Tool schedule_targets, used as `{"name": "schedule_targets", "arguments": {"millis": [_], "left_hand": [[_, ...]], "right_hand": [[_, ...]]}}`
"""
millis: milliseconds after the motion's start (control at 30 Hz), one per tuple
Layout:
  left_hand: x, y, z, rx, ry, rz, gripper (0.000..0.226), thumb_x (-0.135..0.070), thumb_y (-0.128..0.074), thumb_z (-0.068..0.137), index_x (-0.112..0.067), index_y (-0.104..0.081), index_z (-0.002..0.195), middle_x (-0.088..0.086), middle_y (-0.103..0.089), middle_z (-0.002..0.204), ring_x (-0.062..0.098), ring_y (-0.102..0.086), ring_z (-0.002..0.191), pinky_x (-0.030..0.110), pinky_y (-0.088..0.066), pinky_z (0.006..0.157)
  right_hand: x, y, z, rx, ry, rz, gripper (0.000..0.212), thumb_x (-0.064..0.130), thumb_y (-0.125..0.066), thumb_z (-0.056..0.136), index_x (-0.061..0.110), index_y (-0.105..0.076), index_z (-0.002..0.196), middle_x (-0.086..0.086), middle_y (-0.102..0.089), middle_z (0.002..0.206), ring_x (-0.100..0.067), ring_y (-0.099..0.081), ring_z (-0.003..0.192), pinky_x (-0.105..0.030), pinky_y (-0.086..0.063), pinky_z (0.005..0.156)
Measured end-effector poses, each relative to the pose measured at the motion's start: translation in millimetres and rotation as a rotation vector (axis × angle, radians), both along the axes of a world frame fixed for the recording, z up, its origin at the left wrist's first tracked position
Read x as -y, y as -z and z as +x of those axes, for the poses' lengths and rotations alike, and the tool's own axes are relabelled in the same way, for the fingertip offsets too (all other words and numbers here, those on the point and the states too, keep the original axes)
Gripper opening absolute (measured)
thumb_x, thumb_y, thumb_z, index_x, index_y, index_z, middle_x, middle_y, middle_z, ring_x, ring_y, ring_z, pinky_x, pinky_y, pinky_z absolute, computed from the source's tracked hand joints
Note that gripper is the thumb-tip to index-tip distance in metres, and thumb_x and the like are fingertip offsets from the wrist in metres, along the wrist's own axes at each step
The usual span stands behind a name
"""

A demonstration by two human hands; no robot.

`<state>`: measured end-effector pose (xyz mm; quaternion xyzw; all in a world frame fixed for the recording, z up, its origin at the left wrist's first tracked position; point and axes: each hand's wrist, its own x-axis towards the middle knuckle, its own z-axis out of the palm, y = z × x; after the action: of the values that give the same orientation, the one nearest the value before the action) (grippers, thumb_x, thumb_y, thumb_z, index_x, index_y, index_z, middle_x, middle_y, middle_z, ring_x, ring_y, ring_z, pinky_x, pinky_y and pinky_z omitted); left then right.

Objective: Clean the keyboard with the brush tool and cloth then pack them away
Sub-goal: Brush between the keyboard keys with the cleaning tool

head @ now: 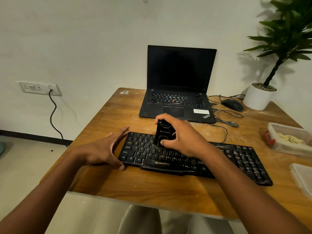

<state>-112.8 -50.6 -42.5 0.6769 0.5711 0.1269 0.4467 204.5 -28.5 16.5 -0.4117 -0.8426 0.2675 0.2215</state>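
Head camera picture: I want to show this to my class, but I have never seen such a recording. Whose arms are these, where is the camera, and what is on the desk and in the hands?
The one camera sits on a person's head, looking down at their own arms. The right hand grips a black brush tool upright on the black keyboard. The left hand lies open against the keyboard's left end. On the wooden table behind stand an open laptop, a mouse, a potted plant and, at right, plastic containers.
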Motion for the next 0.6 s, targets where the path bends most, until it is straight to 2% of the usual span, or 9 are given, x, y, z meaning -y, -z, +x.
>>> {"name": "schedule_targets", "arguments": {"millis": [67,200,267,367,433,467,533,600], "left_hand": [[-1,-4,3,-0.013,0.023,0.004,0.149,-0.042,-0.104,0.049,-0.066,0.001,0.153,-0.004,-0.019,0.169,0.022,-0.028,0.151,0.045,-0.031,0.124],[0,-10,6,-0.004,0.031,-0.012,0.150,-0.029,-0.102,0.055,-0.054,0.003,0.159,-0.009,-0.020,0.169,0.016,-0.029,0.149,0.031,-0.035,0.118],[0,-13,8,-0.019,0.037,-0.010,0.149,-0.027,-0.102,0.057,-0.052,0.004,0.160,-0.008,-0.019,0.169,0.016,-0.028,0.149,0.029,-0.034,0.116],[1,-22,16,-0.062,0.055,0.019,0.149,-0.028,-0.100,0.059,-0.049,0.007,0.161,-0.005,-0.016,0.170,0.021,-0.025,0.151,0.034,-0.030,0.120],[1,-29,30,-0.130,0.073,0.105,0.150,-0.040,-0.100,0.057,-0.050,0.008,0.160,-0.008,-0.012,0.171,0.026,-0.011,0.157,0.047,-0.016,0.127],[2,-32,40,-0.176,0.094,0.158,0.150,-0.044,-0.100,0.056,-0.050,0.008,0.160,-0.010,-0.008,0.171,0.026,0.001,0.157,0.052,-0.001,0.127],[-1,-37,61,-0.260,0.172,0.238,0.148,-0.047,-0.097,0.059,-0.044,0.009,0.162,-0.011,-0.004,0.171,0.009,0.014,0.148,0.044,0.020,0.117],[-7,-37,78,-0.326,0.256,0.293,0.146,-0.052,-0.095,0.061,-0.039,0.008,0.163,-0.007,-0.002,0.173,0.002,0.012,0.147,0.040,0.028,0.115]], "right_hand": [[0,-1,6,0.045,0.020,0.010,0.061,0.015,-0.080,0.089,0.052,-0.046,0.125,0.007,-0.061,0.114,-0.013,-0.065,0.091,-0.034,-0.064,0.066],[0,-11,32,0.169,0.069,0.019,0.063,0.016,-0.079,0.089,0.053,-0.044,0.126,0.012,-0.059,0.109,-0.011,-0.065,0.086,-0.034,-0.064,0.066],[-1,-14,40,0.183,0.088,0.023,0.063,0.016,-0.080,0.089,0.053,-0.044,0.125,0.011,-0.061,0.110,-0.011,-0.065,0.086,-0.033,-0.064,0.067],[-1,-14,38,0.083,0.088,0.021,0.062,0.013,-0.080,0.088,0.052,-0.048,0.123,0.009,-0.064,0.107,-0.013,-0.067,0.083,-0.034,-0.063,0.062],[-1,-13,32,0.006,0.075,0.013,0.061,0.010,-0.080,0.087,0.051,-0.049,0.122,0.007,-0.064,0.105,-0.016,-0.068,0.079,-0.033,-0.061,0.056],[-1,-12,29,-0.015,0.069,0.012,0.061,0.010,-0.080,0.087,0.051,-0.050,0.121,0.007,-0.064,0.105,-0.017,-0.068,0.078,-0.034,-0.061,0.055],[-3,-10,24,-0.026,0.061,0.015,0.061,0.010,-0.080,0.086,0.050,-0.050,0.121,0.006,-0.064,0.105,-0.019,-0.068,0.079,-0.038,-0.061,0.055],[-3,-8,19,-0.031,0.060,0.008,0.061,0.010,-0.080,0.086,0.049,-0.050,0.122,0.006,-0.064,0.104,-0.021,-0.068,0.078,-0.040,-0.061,0.055]]}}
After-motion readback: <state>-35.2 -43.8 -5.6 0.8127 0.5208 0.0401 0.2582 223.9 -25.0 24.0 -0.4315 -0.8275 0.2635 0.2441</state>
